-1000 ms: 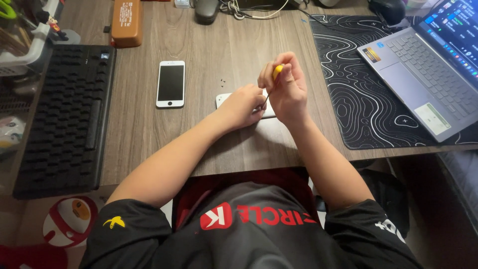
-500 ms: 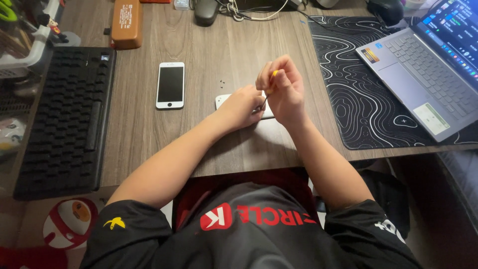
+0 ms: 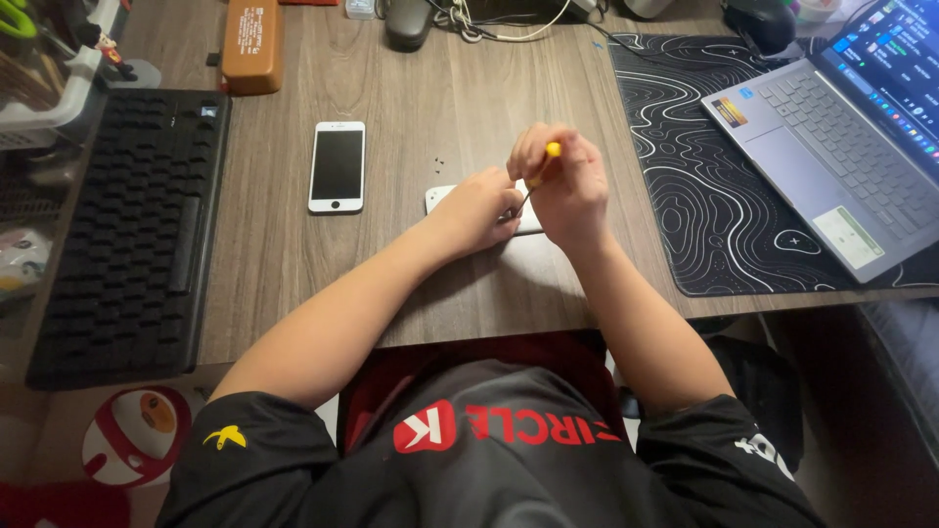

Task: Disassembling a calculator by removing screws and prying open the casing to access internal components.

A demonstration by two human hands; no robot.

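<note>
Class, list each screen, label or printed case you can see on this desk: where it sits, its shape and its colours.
Smartphone: desk centre-left, face up, white frame, dark screen.
Laptop: far right on the patterned mat, silver, lit blue-toned screen, small stickers.
Brown case: top left, rounded oblong, pale print.

Both forearms are converging at frame centre; the left hand is pressing flat, the right hand curling in a raised fist.
</note>
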